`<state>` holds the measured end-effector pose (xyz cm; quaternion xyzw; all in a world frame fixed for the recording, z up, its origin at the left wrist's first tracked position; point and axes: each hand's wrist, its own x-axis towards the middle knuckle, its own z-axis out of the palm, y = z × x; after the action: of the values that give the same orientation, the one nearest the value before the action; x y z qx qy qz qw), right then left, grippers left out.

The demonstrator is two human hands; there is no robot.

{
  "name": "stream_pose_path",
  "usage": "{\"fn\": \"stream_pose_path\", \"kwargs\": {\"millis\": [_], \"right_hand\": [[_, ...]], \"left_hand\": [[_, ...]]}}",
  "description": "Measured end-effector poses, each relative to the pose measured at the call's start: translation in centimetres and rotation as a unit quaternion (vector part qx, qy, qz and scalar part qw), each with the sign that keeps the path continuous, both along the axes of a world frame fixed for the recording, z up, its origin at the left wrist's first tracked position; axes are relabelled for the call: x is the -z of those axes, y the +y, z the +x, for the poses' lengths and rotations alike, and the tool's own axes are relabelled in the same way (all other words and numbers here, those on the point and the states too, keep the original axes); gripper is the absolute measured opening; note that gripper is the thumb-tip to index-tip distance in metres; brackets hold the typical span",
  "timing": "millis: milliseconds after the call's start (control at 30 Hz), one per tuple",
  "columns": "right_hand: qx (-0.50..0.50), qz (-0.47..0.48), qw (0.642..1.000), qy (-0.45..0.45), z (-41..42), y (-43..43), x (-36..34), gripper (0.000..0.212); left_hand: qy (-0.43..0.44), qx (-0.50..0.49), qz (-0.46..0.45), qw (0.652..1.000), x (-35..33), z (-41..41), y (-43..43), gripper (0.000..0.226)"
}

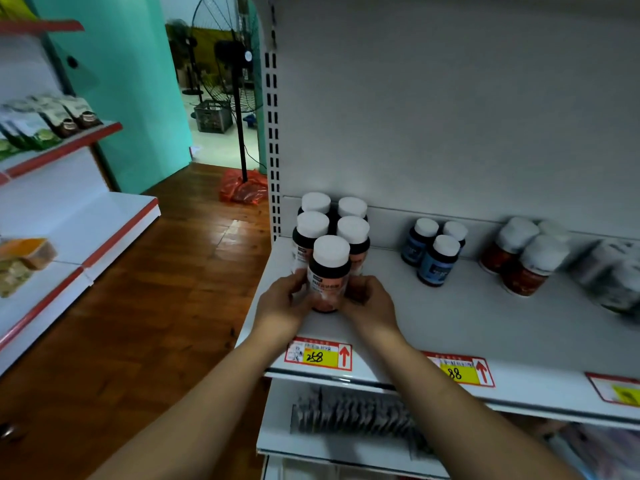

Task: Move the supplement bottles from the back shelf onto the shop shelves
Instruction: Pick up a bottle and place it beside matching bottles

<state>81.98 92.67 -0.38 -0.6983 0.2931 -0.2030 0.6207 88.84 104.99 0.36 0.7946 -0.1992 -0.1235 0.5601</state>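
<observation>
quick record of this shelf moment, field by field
shelf: white, price tags on its front edge
left hand: grips the front bottle, left side
right hand: grips the same bottle, right side
front bottle: upright, pink label, white cap
behind it: four matching bottles
further right: three blue bottles, then red bottles

- Bare shelf (398,306) lies open between the pink-label bottles (353,233) and the blue bottles (438,261).
- Four pink-label bottles crowd behind the front bottle (327,271), filling the back-left corner.
- Red bottles (523,271) stand near the blue ones, further right.
</observation>
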Motion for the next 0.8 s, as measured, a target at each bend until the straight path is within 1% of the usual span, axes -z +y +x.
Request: {"fn": "stream_pose_path", "kwargs": {"millis": [100, 200, 267, 333, 467, 633, 733, 800], "right_hand": [[0.022, 0.000, 1.000, -0.006, -0.7, 0.1, -0.1, 0.033], [0.035, -0.025, 0.999, -0.024, -1.9, 0.3, -0.7, 0.024], [0.048, -0.033, 0.998, -0.039, -2.8, 0.5, -1.2, 0.024], [0.063, -0.023, 0.996, -0.058, -3.7, 0.6, -1.7, 0.025], [0.078, -0.001, 0.993, -0.092, -6.5, -0.1, -3.2, 0.025], [0.100, 0.004, 0.989, -0.111, -13.9, -3.8, -4.6, 0.023], [0.145, 0.016, 0.981, -0.129, -20.1, -7.8, -5.0, 0.018], [0.173, 0.007, 0.976, -0.135, -25.2, -10.8, -5.2, 0.017]], "left_hand": [[-0.005, -0.034, -0.009, 0.999, 0.3, -0.5, 0.6, 0.040], [-0.002, -0.050, -0.015, 0.999, 0.0, -1.3, 1.5, 0.036], [-0.027, -0.039, -0.005, 0.999, -0.5, -2.1, 1.8, 0.036], [-0.050, -0.020, -0.006, 0.999, -1.2, -3.3, 1.8, 0.032], [-0.059, 0.017, -0.029, 0.998, -2.1, -6.4, 0.4, 0.030], [-0.047, 0.064, -0.068, 0.995, -3.5, -11.9, -4.4, 0.030], [-0.042, 0.100, -0.083, 0.991, -3.9, -17.2, -9.6, 0.029], [-0.024, 0.128, -0.103, 0.986, -4.2, -21.9, -13.6, 0.029]]}}
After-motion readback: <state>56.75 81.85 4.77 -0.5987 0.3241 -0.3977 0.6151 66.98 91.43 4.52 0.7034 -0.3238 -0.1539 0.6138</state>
